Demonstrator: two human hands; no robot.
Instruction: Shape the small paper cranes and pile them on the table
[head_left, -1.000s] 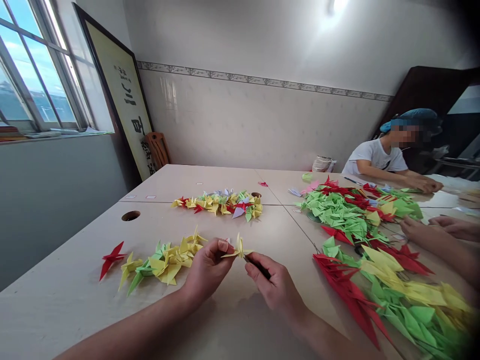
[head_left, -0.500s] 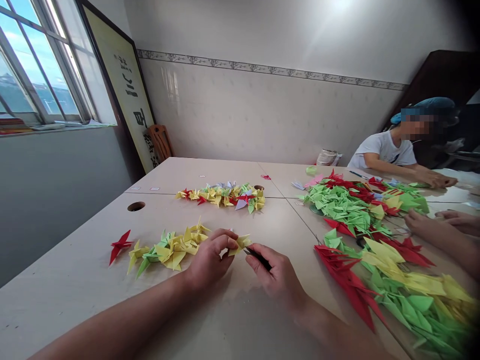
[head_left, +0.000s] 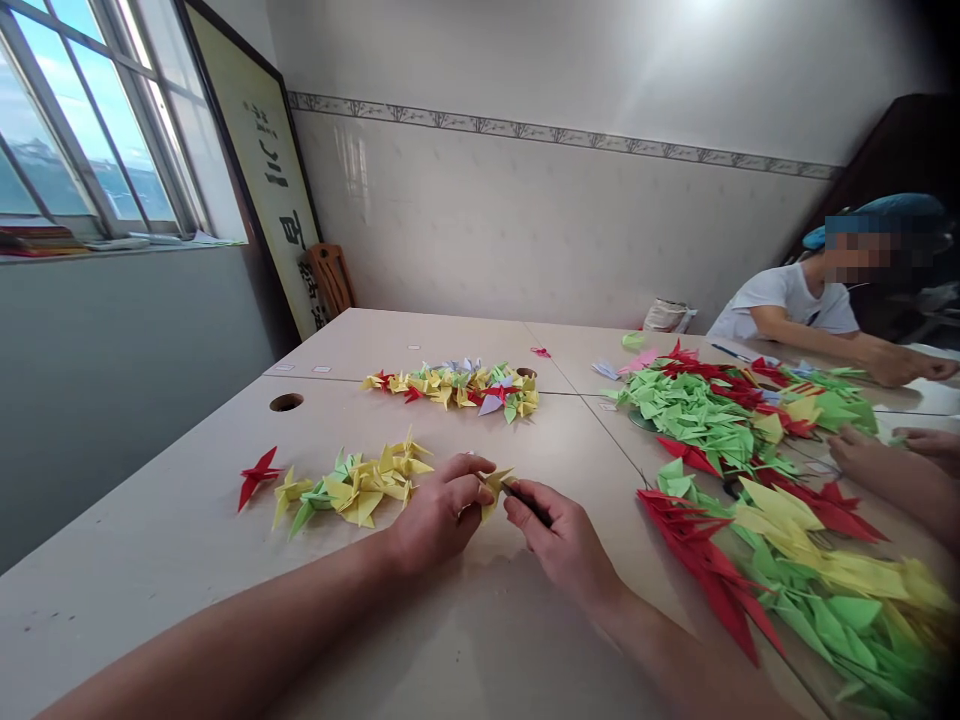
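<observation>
Near the middle of the table, my left hand point(head_left: 442, 510) pinches a small yellow paper crane point(head_left: 493, 487) between thumb and fingers. My right hand point(head_left: 562, 540) is closed round slim black tweezers point(head_left: 534, 505), whose tip meets the crane's right side. Just left of my left hand lies a row of folded yellow cranes point(head_left: 367, 487), with some green cranes point(head_left: 322, 500) among them. A single red crane point(head_left: 259, 478) rests at the row's left end. My fingers partly hide the held crane, so its exact folds cannot be made out.
Mixed cranes point(head_left: 457, 388) lie in a strip farther back. On the right are a green pile point(head_left: 690, 410) and a cluster of red pieces point(head_left: 701, 565). Another person's hand point(head_left: 870, 460) is at the right edge; a person in white point(head_left: 795, 305) sits beyond.
The view has swung slightly left, so everything sits farther right. The tweezers' tip, a little apart from the yellow crane before, now touches it. The crane has turned in my left fingers.
</observation>
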